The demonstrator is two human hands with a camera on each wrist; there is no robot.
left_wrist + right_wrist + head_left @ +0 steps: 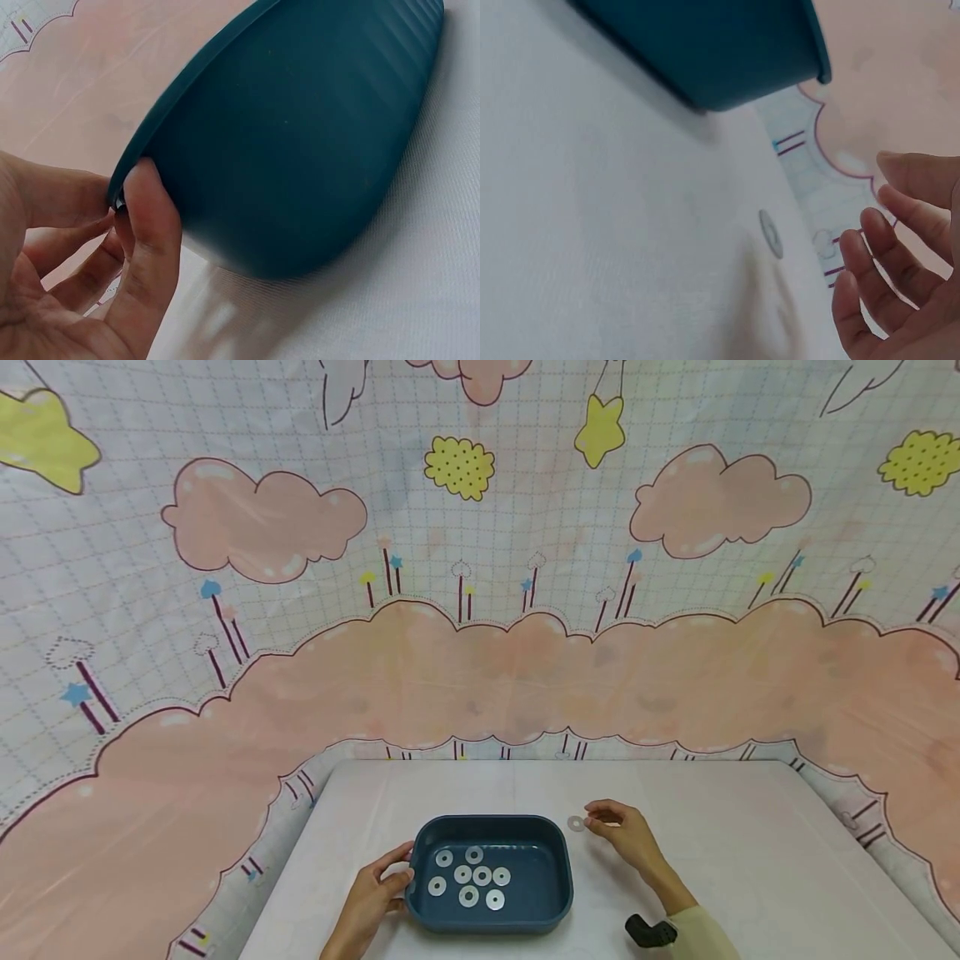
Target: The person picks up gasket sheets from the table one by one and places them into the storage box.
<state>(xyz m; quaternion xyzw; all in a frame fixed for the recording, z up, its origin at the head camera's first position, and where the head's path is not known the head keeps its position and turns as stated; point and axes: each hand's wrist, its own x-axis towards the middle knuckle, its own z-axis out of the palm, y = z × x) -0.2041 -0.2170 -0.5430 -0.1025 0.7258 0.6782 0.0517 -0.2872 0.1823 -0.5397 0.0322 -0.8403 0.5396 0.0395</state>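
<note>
A dark blue rectangular tray [536, 881] stands on the white table, with several flat silver washers [495, 900] lying on its floor, mostly toward the left side. My left hand [367, 893] grips the tray's left rim. In the left wrist view, its thumb and fingers [154, 217] pinch the tray's edge from both sides. To the right of the tray, one more washer [575, 823] lies on the table. My right hand [630, 839] is just beside that washer, fingers loosely bent. The right wrist view shows a gap between those fingers [881, 240] and the washer [771, 234].
A black curved object [649, 932] sits by the right sleeve [701, 935] near the front. The white tabletop [712, 827] ends at a patterned cloth backdrop [525, 685] behind and at the sides.
</note>
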